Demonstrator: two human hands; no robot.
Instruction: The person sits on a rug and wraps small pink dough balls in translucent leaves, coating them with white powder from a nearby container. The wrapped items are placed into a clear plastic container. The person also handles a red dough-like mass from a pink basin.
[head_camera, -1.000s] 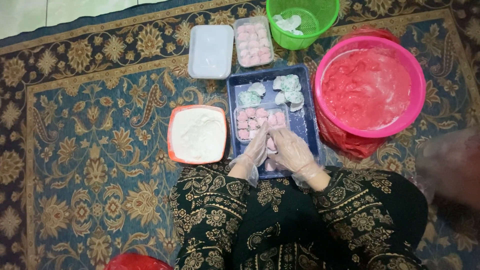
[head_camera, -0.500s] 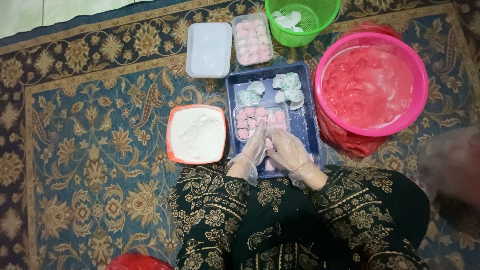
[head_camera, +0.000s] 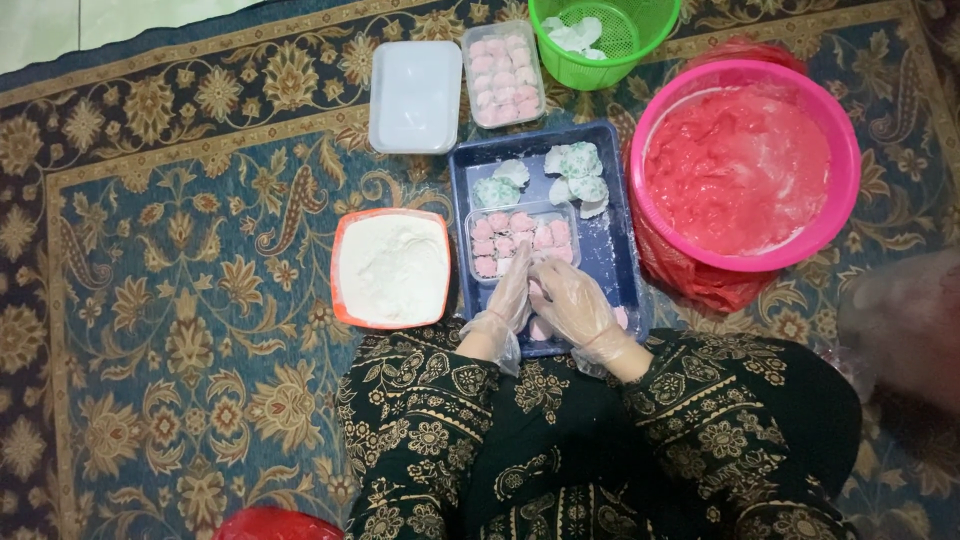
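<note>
Both my hands wear thin clear plastic gloves and meet over the near end of a blue tray (head_camera: 612, 255). My left hand (head_camera: 508, 298) and my right hand (head_camera: 570, 300) are cupped together around a small pink dough ball (head_camera: 536, 290). Just beyond my fingers a clear plastic box (head_camera: 521, 237) on the tray holds several pink balls. Green-and-white pieces (head_camera: 573, 172) lie at the tray's far end. Another pink ball (head_camera: 540, 328) rests on the tray under my hands.
An orange-rimmed bowl of white flour (head_camera: 392, 267) sits left of the tray. A pink basin of red dough (head_camera: 738, 165) stands on the right. Beyond lie a white lid (head_camera: 415, 95), a filled clear box (head_camera: 503, 73) and a green basket (head_camera: 603, 38). A blurred gloved hand (head_camera: 905, 320) shows at right.
My hands stay over the tray's near end and have shifted only slightly, fingers working together.
</note>
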